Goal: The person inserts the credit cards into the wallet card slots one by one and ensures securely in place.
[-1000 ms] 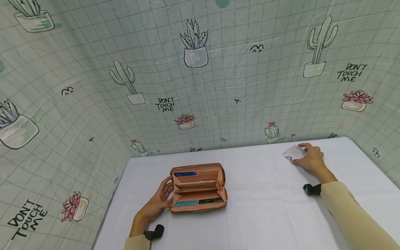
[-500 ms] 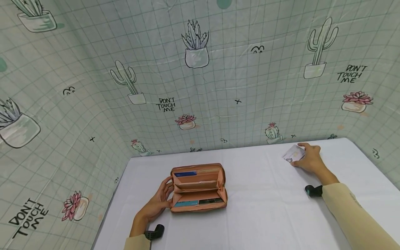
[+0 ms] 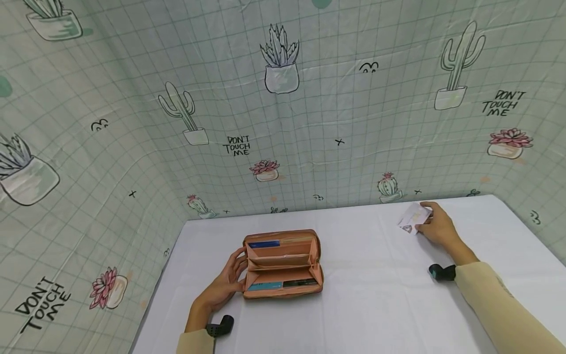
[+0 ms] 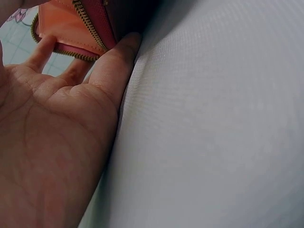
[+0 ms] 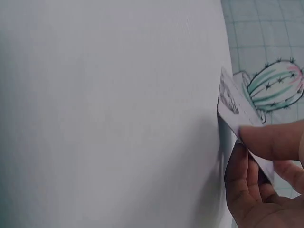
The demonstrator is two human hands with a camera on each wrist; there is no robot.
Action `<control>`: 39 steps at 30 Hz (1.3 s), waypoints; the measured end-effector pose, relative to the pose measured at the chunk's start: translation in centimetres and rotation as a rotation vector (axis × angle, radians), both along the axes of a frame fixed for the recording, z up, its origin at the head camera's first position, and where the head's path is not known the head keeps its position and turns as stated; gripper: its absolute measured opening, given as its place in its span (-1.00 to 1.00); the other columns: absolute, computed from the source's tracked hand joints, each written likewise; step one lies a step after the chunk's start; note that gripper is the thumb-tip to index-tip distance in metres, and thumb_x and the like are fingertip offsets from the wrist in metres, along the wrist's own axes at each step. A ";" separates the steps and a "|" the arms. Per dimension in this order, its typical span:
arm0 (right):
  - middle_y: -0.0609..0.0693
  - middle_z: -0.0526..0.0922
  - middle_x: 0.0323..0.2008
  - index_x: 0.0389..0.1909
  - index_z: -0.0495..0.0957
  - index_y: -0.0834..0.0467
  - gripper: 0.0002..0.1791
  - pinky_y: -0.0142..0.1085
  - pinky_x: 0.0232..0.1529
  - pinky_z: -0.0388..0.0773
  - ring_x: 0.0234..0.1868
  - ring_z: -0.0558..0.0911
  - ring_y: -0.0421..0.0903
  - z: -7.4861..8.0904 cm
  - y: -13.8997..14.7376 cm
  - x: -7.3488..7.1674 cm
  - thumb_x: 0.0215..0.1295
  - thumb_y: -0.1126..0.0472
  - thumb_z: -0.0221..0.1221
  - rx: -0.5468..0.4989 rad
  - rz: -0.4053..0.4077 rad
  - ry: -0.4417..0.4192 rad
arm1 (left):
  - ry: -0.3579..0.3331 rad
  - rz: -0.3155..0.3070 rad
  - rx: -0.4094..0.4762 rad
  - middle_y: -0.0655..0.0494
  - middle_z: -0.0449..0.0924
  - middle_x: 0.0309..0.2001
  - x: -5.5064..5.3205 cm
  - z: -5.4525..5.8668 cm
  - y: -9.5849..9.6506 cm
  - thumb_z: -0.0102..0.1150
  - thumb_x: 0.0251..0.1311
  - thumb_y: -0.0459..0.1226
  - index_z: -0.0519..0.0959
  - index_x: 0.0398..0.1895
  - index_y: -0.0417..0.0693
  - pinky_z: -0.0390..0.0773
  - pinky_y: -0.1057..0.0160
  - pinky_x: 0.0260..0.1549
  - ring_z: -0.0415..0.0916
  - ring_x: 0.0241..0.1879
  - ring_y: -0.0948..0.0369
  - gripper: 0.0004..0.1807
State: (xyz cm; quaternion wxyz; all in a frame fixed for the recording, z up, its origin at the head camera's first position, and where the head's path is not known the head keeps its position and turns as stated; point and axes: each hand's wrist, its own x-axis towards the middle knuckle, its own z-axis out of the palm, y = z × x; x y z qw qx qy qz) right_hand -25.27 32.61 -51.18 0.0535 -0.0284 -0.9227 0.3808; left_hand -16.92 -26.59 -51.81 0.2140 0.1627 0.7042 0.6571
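A brown zip wallet (image 3: 283, 290) lies spread open on the white table, its pleated compartments facing up. Blue and dark cards show in its slots. My left hand (image 3: 223, 284) grips the wallet's left end, thumb at the near corner and fingers along the side; the left wrist view shows the wallet's brass zip (image 4: 88, 26) against those fingers. Far to the right, my right hand (image 3: 440, 227) pinches a pale card (image 3: 413, 219) with a small dark picture on it. In the right wrist view the card (image 5: 237, 109) is tilted, thumb on its face and fingers behind.
The white-clothed table (image 3: 362, 305) stretches between the two hands. A pale green gridded curtain (image 3: 309, 118) with cactus drawings hangs behind and at the sides. Each wrist wears a dark camera, the left camera (image 3: 221, 326) and the right camera (image 3: 441, 272).
The card has come up off the table into my right hand's pinch, and the fingers have closed further around it. My left hand and the wallet have stayed put.
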 end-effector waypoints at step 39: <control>0.27 0.64 -0.07 0.33 0.46 0.37 -0.42 -0.17 -0.11 0.69 -0.10 0.71 0.13 8.0 -18.0 3.4 0.28 0.64 0.23 -0.304 0.398 0.343 | 0.020 0.002 -0.022 -0.23 -0.22 0.67 -0.1 -0.1 0.0 0.20 0.04 -0.57 -0.30 0.72 -0.03 0.18 0.04 0.45 0.02 0.52 0.36 0.24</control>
